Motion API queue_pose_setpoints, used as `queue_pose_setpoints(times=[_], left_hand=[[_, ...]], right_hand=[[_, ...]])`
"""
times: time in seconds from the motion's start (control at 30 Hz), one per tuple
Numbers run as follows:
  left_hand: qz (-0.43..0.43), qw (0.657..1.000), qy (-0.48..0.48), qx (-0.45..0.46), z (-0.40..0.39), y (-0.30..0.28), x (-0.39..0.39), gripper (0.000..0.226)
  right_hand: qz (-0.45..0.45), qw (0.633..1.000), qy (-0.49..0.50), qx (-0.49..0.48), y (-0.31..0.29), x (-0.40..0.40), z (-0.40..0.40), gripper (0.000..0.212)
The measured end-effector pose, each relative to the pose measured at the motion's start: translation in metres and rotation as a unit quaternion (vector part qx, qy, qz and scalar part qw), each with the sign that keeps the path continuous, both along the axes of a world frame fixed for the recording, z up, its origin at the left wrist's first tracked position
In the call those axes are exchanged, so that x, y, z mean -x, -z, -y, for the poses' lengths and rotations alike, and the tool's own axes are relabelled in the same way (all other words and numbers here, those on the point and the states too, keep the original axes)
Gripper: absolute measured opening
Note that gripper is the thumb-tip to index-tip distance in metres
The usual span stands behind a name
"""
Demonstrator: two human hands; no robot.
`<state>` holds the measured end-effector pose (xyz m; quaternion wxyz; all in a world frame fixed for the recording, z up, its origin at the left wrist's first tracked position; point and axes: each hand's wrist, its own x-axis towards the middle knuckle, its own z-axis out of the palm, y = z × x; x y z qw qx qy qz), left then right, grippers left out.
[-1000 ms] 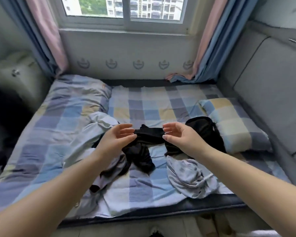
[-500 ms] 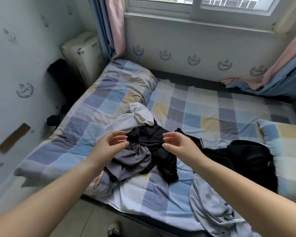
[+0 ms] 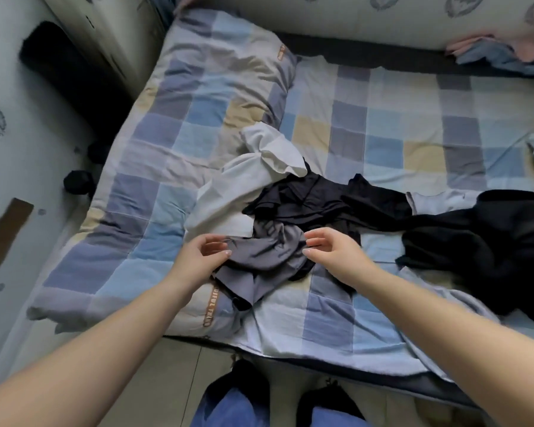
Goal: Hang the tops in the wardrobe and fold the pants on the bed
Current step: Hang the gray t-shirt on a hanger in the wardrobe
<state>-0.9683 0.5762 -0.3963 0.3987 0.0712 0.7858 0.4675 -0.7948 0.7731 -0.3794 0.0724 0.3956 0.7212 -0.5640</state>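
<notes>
I am looking down past my own legs at the foot of the bed [image 3: 383, 124], and nothing is sorted yet as far as I can judge: no garment is lying folded, none is on a hanger, and the wardrobe is not in view. My left hand [image 3: 199, 257] is hovering at the near-left edge of the grey garment [image 3: 265, 251], fingers loosely curled, the grip holding nothing; its fingertips are at the cloth, though whether they are touching I cannot tell. My right hand [image 3: 330, 249] is poised at the garment's right edge, likewise empty and relaxed. The grey piece is looking thin and slippery, bunched in soft creases. Behind it the black garment [image 3: 315, 201] is lying crumpled and matte, overlapping a pale, smoother garment [image 3: 244, 192] to its left. Farther right, a heavier black heap [image 3: 481, 245] is spreading across the checked quilt, which is itself puckering into padded squares.
</notes>
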Motion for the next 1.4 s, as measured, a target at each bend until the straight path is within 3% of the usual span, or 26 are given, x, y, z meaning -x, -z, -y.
queue_pose_setpoints(times=[0.23,0.37,0.47,0.53,0.6,0.73,0.8,0.9,1.03,1.17,1.3,1.4], left_hand=[[0.011,0.989,0.071,0.127,0.012,0.125,0.061,0.039],[-0.018,0.974,0.128,0.188,0.018,0.178,0.074,0.060],[0.013,0.964,0.141,0.225,0.021,0.213,0.076,0.079],[0.045,0.957,0.156,0.239,0.022,0.232,0.071,0.096],[0.058,0.957,0.161,0.233,0.021,0.247,0.064,0.105],[0.045,0.970,0.133,0.198,0.015,0.266,0.053,0.105],[0.070,0.979,0.107,0.161,0.011,0.270,0.047,0.103],[0.076,0.986,0.088,0.123,0.000,0.263,0.046,0.095],[-0.047,0.968,0.214,0.119,-0.012,0.237,0.046,0.080],[-0.103,0.935,0.338,0.035,-0.036,0.185,0.028,0.091],[-0.083,0.945,0.313,-0.051,-0.067,0.140,0.018,0.097],[-0.120,0.957,0.246,-0.092,-0.089,0.094,0.011,0.068]], right_hand=[[0.088,0.995,-0.020,0.045,0.141,0.069,0.043,0.036],[0.128,0.986,-0.102,0.007,0.189,0.106,0.058,0.046],[0.180,0.967,-0.182,-0.004,0.222,0.121,0.069,0.044],[0.210,0.952,-0.223,-0.008,0.242,0.122,0.082,0.058],[0.236,0.944,-0.229,0.004,0.260,0.119,0.094,0.086],[0.245,0.952,-0.183,0.029,0.286,0.119,0.112,0.112],[0.213,0.965,-0.152,0.015,0.291,0.120,0.115,0.107],[0.171,0.976,-0.122,-0.051,0.288,0.114,0.109,0.069],[0.088,0.995,0.007,-0.037,0.259,0.101,0.082,0.015],[-0.005,0.995,0.101,0.017,0.204,0.091,0.051,0.023],[-0.085,0.986,0.138,0.032,0.148,0.094,0.029,0.019],[-0.129,0.980,0.137,0.063,0.092,0.086,0.010,0.011]])
